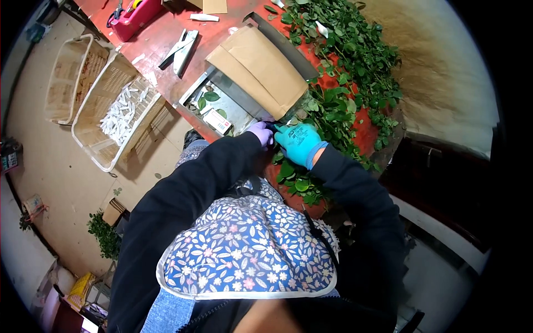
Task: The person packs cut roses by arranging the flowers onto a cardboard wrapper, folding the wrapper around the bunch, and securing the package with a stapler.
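Note:
My left hand [260,134], in a thin purple glove, is closed at the near end of a metal tray [237,89]. Against it, my right hand [300,144] in a teal work glove is also closed, its fingertips meeting the left ones. Something small and dark shows between them, too hidden to name. Just beyond both hands lies a folded sheet of brown paper [258,69] over the tray, with clear plastic wrap [295,112] at its near edge. Leafy green stems [333,105] lie right beside my right hand.
On the red table [150,50] are a stapler [186,53], a white-labelled box [217,121] in the tray, and a pink basket [133,19] with scissors. More foliage [350,33] lies at the back right. Two plastic crates [83,125] stand left, one with white paper pieces [119,116].

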{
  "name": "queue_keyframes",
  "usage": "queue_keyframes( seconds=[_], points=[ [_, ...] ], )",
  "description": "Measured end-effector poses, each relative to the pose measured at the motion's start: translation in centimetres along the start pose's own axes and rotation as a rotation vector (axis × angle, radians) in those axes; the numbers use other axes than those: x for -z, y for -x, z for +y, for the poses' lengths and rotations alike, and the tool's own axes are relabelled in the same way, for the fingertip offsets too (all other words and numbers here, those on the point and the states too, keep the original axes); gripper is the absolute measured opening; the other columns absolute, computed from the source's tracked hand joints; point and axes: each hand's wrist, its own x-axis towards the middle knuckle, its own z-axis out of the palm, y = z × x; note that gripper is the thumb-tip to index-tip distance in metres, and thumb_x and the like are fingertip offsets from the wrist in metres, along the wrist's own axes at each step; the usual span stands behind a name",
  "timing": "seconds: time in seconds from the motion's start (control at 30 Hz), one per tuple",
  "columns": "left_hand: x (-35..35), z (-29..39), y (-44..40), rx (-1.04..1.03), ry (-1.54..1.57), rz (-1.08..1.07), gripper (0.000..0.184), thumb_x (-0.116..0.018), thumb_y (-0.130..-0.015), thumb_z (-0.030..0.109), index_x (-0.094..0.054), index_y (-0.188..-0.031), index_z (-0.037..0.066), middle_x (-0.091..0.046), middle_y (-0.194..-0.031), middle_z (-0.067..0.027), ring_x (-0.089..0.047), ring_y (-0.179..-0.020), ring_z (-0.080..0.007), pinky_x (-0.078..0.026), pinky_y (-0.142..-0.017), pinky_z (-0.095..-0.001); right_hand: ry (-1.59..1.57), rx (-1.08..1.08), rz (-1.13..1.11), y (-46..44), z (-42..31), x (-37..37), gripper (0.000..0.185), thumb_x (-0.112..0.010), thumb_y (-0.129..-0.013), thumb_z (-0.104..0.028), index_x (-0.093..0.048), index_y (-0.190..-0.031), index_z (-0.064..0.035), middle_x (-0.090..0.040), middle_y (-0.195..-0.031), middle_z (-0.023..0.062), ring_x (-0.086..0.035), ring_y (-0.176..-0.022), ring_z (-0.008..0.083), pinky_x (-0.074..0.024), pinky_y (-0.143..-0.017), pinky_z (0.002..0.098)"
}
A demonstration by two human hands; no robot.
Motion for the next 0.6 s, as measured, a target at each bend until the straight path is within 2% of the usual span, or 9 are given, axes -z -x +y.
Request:
queue_keyframes(
  seconds=[0.13,0.2,0.27,0.3,0.4,0.47,0.5,0.53,0.6],
  points=[
    [-0.3,-1.0,0.3,-0.085,0.392,-0.046,0.015,-0.051,-0.091,0.008,-0.062,-0.101,0.005,-0.06,-0.063,-0.0035,-0.05,-0.043,-0.0151,-0.046,-0.044,-0.0286,-0.108,-0.019,0.136,1.4,-1.7,2.2,0.018,-0.061,-0.084,-0.017,-0.066,-0.098,-0.0086,-0.065,-0.108,0.0123,-0.066,-0.086,0.0312,-0.052,-0.071,0.0429],
    [-0.3,-1.2,-0.7,-0.087,0.473,-0.035,0.014,-0.051,-0.088,0.005,-0.062,-0.096,0.003,-0.059,-0.062,-0.0053,-0.048,-0.042,-0.0152,-0.045,-0.043,-0.0288,-0.39,0.032,0.333,2.8,-3.4,3.6,0.022,-0.06,-0.087,-0.013,-0.066,-0.108,-0.0057,-0.067,-0.104,0.012,-0.067,-0.08,0.0254,-0.0521,-0.069,0.0392],
    [1.1,-3.1,-4.8,-0.046,0.032,-0.381,0.014,-0.051,-0.085,0.006,-0.063,-0.092,0.003,-0.057,-0.059,-0.0078,-0.047,-0.041,-0.0158,-0.044,-0.042,-0.0306,-1.104,-0.1,0.216,4.1,-5.8,3.7,0.027,-0.056,-0.093,-0.012,-0.064,-0.118,-0.0036,-0.068,-0.097,0.0084,-0.063,-0.073,0.0156,-0.0514,-0.067,0.0325],
    [1.2,-2.0,-2.5,0.045,0.049,-0.42,0.027,-0.049,-0.089,0.017,-0.065,-0.071,0.004,-0.05,-0.051,-0.0056,-0.041,-0.039,-0.0179,-0.034,-0.039,-0.0341,-1.355,-0.267,0.081,4.8,-7.3,4.5,0.029,-0.052,-0.098,-0.014,-0.062,-0.122,-0.0036,-0.066,-0.088,0.0043,-0.058,-0.072,0.0093,-0.0501,-0.065,0.0273],
    [3.0,1.7,3.1,0.09,-0.475,-0.298,0.026,-0.048,-0.09,0.019,-0.068,-0.085,0.003,-0.057,-0.056,-0.0077,-0.05,-0.042,-0.019,-0.042,-0.041,-0.0336,-1.817,-0.456,-0.008,5.1,-8.7,0.8,0.035,-0.054,-0.098,-0.02,-0.058,-0.127,-0.0026,-0.068,-0.106,0.0053,-0.063,-0.075,0.0117,-0.0497,-0.067,0.0264],
    [6.9,2.2,6.0,0.048,-0.391,-0.304,0.022,-0.051,-0.089,0.016,-0.069,-0.096,0.005,-0.061,-0.062,-0.0076,-0.057,-0.047,-0.0179,-0.047,-0.044,-0.0311,-1.817,-0.371,0.087,4.4,-9.0,-0.9,0.039,-0.045,-0.1,-0.021,-0.051,-0.134,-0.0029,-0.064,-0.117,0.0072,-0.063,-0.077,0.0126,-0.05,-0.066,0.0263],
    [9.2,3.1,7.4,0.047,-0.344,-0.168,0.021,-0.052,-0.089,0.014,-0.068,-0.1,0.006,-0.063,-0.066,-0.0072,-0.057,-0.049,-0.0167,-0.047,-0.045,-0.03,-1.546,-0.077,0.383,3.7,-9.6,-5.7,0.043,-0.038,-0.102,-0.022,-0.042,-0.141,-0.0044,-0.055,-0.134,0.0102,-0.063,-0.099,0.0197,-0.0515,-0.082,0.0301],
    [11.9,3.9,8.4,0.038,-0.305,-0.033,0.022,-0.054,-0.088,0.012,-0.068,-0.104,0.007,-0.064,-0.069,-0.0068,-0.057,-0.05,-0.0155,-0.047,-0.046,-0.0289,-1.559,-0.075,0.425,2.5,-10.0,-7.9,0.043,-0.038,-0.102,-0.022,-0.042,-0.141,-0.0044,-0.055,-0.134,0.0102,-0.063,-0.099,0.0197,-0.0515,-0.082,0.0301],
    [17.8,5.3,9.4,-0.184,-0.089,0.276,0.025,-0.056,-0.088,0.011,-0.064,-0.111,0.008,-0.065,-0.075,-0.0054,-0.059,-0.056,-0.0128,-0.049,-0.052,-0.0259,-2.64,-0.088,0.754,-1.1,-10.5,-11.3,0.046,-0.035,-0.101,-0.021,-0.035,-0.145,-0.0053,-0.044,-0.146,0.012,-0.051,-0.125,0.0277,-0.0431,-0.103,0.0378]
  ],
)
